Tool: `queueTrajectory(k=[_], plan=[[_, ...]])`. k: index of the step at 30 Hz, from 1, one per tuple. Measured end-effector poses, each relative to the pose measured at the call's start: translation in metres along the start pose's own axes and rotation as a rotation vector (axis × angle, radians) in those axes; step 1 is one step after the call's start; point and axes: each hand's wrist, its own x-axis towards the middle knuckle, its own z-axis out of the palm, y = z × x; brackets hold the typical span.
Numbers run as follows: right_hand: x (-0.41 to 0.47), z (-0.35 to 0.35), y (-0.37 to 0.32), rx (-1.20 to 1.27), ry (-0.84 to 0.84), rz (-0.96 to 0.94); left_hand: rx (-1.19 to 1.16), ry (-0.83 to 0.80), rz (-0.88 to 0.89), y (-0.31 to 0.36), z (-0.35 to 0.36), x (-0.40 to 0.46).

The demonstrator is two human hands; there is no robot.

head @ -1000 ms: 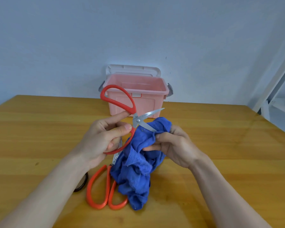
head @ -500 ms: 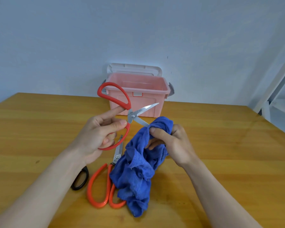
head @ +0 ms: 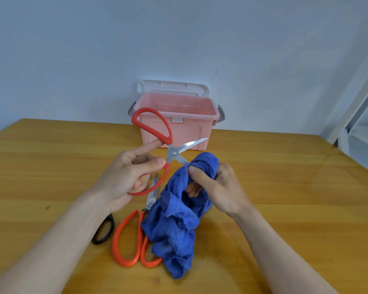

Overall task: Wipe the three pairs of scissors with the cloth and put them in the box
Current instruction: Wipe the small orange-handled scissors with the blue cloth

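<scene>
Head view: at frame centre, the left hand (head: 128, 177) is gripping the red-handled scissors (head: 168, 149), blades splayed. The right hand (head: 212, 187) is pinching the blue terry cloth (head: 174, 225) around the lower blade (its bare steel edge could be nicking fingers (head: 197, 174) through thin folds). Glossy pink plastic box (head: 179, 128) is standing open behind; orange-handled scissors (head: 128, 240) and black-handled scissors (head: 103, 231) are lying on the wooden surface (head: 285, 187) at lower left.

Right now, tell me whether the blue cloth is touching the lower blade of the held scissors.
Touching. The head view shows the lower blade running into the fold of the blue cloth that the right hand pinches.
</scene>
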Motion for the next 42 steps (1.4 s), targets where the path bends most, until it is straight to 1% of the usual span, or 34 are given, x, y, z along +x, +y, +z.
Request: queueTrajectory(k=[3,5,8,10,12,14,16,17,19,21,23,25,27,29,32,34,36,38,40,42], plan=[[0.000,-0.006,-0.007,0.065,-0.080,0.045,-0.014,0.012,0.011,0.002,-0.005,0.002],[0.001,-0.010,-0.006,0.068,-0.112,0.074,-0.003,-0.014,0.031,0.003,-0.010,0.004],[0.002,-0.011,-0.004,0.035,-0.126,0.075,0.024,-0.048,0.045,0.004,-0.015,0.004],[0.002,-0.014,-0.002,0.017,-0.118,0.070,-0.015,-0.039,0.041,0.005,-0.019,0.005],[0.006,-0.022,0.003,0.035,-0.020,0.090,-0.121,0.013,0.039,0.008,-0.027,0.008],[0.011,-0.032,0.012,0.011,0.174,0.108,-0.190,0.100,0.040,0.010,-0.038,0.011],[0.016,-0.034,0.019,-0.077,0.372,0.111,-0.171,0.147,0.030,0.010,-0.042,0.011],[0.017,-0.033,0.021,-0.102,0.456,0.097,-0.145,0.145,0.025,0.009,-0.039,0.010],[0.016,-0.027,0.019,-0.088,0.537,0.041,-0.108,0.136,0.005,0.005,-0.032,0.009],[0.013,-0.022,0.014,-0.125,0.546,-0.054,-0.088,0.134,-0.010,0.003,-0.025,0.008],[0.009,-0.016,0.011,-0.229,0.506,-0.203,-0.045,0.130,-0.025,0.001,-0.018,0.007],[0.006,-0.005,0.010,-0.376,0.364,-0.361,-0.025,0.108,-0.045,-0.002,-0.011,0.006],[0.006,0.003,0.015,-0.564,0.218,-0.500,-0.056,0.100,-0.076,-0.005,-0.006,0.007],[0.010,0.003,0.025,-0.712,0.164,-0.526,-0.107,0.113,-0.120,-0.005,-0.004,0.007],[0.013,0.003,0.029,-0.824,0.227,-0.554,-0.152,0.110,-0.150,-0.004,0.002,0.004],[0.015,0.002,0.028,-0.832,0.320,-0.568,-0.170,0.126,-0.147,-0.003,0.006,0.004],[0.018,-0.004,0.028,-0.692,0.483,-0.493,-0.193,0.174,-0.130,-0.001,0.004,0.005],[0.017,-0.013,0.029,-0.570,0.582,-0.418,-0.204,0.227,-0.115,0.001,-0.002,0.007],[0.015,-0.019,0.032,-0.628,0.578,-0.436,-0.193,0.261,-0.098,0.002,-0.007,0.008],[0.016,-0.015,0.033,-0.700,0.512,-0.491,-0.153,0.266,-0.069,-0.001,-0.004,0.006]])
